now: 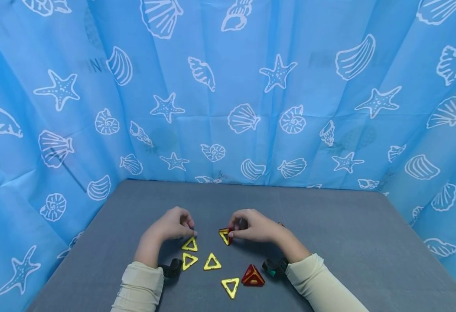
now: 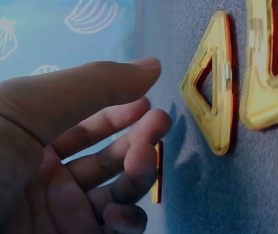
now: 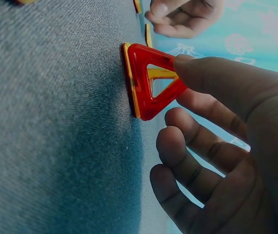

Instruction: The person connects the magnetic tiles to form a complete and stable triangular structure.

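Observation:
My right hand pinches a red triangular magnetic tile at one corner between thumb and index finger. The red tile stands on edge, joined to yellow tiles at its base and far side. My left hand hovers with loosely bent fingers just beyond a flat yellow triangular tile. In the left wrist view, a gap shows between that hand's thumb and fingers, with nothing held. Closer to me lie more yellow triangular tiles, one at the left and one at the middle.
A red pyramid of tiles stands near the front, beside another flat yellow triangle. Behind the right wrist a small red piece peeks out, mostly hidden. A blue shell-patterned curtain surrounds the grey table.

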Demonstrator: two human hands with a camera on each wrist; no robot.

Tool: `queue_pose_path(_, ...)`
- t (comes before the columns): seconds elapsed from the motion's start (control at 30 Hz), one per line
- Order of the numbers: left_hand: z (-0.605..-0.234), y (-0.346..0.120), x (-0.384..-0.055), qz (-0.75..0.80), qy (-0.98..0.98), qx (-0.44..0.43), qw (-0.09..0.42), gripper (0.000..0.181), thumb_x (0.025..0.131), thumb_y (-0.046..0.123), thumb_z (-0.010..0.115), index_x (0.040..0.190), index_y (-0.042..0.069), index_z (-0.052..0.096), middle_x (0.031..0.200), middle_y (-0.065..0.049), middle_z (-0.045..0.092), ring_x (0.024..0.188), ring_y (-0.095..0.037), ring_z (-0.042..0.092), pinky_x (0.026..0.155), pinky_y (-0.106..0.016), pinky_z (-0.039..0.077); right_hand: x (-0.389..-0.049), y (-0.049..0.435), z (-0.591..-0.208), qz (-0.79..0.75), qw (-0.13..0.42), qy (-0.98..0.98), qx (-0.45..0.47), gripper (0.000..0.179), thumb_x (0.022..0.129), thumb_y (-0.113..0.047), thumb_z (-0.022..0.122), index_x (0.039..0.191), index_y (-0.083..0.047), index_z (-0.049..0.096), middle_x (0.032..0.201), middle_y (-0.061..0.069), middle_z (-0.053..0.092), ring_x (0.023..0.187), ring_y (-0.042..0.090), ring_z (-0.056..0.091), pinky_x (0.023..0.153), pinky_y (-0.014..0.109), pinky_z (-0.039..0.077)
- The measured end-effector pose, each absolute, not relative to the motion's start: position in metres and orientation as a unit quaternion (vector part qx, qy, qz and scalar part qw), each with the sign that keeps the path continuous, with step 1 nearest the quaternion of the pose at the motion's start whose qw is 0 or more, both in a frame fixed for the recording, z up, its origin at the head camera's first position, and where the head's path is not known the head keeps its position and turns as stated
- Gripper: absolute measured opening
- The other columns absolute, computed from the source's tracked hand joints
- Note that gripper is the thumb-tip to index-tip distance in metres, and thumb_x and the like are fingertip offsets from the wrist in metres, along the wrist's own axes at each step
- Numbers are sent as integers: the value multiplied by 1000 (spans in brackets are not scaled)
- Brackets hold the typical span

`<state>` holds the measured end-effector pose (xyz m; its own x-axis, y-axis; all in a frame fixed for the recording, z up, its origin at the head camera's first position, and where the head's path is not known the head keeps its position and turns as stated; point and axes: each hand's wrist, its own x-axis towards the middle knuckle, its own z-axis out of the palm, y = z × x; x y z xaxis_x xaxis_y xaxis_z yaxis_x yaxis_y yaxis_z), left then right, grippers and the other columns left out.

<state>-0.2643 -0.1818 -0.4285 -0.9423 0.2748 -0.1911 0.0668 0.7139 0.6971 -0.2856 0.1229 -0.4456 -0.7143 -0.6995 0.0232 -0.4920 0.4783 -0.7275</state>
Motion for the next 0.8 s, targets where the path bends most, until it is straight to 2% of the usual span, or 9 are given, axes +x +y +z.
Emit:
queue_pose_path(0.2, -427, -186, -260, 341, 920, 72, 180, 19, 82, 13, 90, 85, 9, 72, 79, -4, 67, 71, -18, 58, 65, -32, 46, -285, 122, -445, -371, 143, 850, -346, 10, 100, -24, 76, 104, -16, 72, 90, -4, 64, 72, 10, 58, 66, 26, 48)
queue_pose_path(0.33, -428, -186, -259, 336, 920, 67, 188, 19, 81, 11, 91, 83, 10, 73, 79, -3, 69, 71, -17, 60, 64, -32, 47, -285, 122, -445, -369, 144, 852, -342, 9, 100, -24, 76, 104, -17, 72, 90, -4, 64, 72, 9, 57, 66, 26, 48)
queue_pose_path(0.57, -432, -181, -260, 340, 920, 77, 179, 14, 85, 10, 88, 82, 10, 74, 81, -3, 69, 72, -17, 60, 65, -32, 48, -285, 122, -445, -370, 145, 853, -340, 9, 99, -24, 76, 103, -17, 72, 89, -4, 64, 71, 10, 57, 65, 26, 48)
queue_pose_path(0.8, -439, -164, -265, 350, 921, 99, 140, 13, 92, 13, 82, 85, 10, 71, 77, -4, 64, 67, -17, 55, 63, -33, 44, -286, 122, -445, -369, 143, 853, -339, 9, 99, -24, 76, 102, -17, 71, 89, -3, 64, 73, 11, 58, 66, 26, 48)
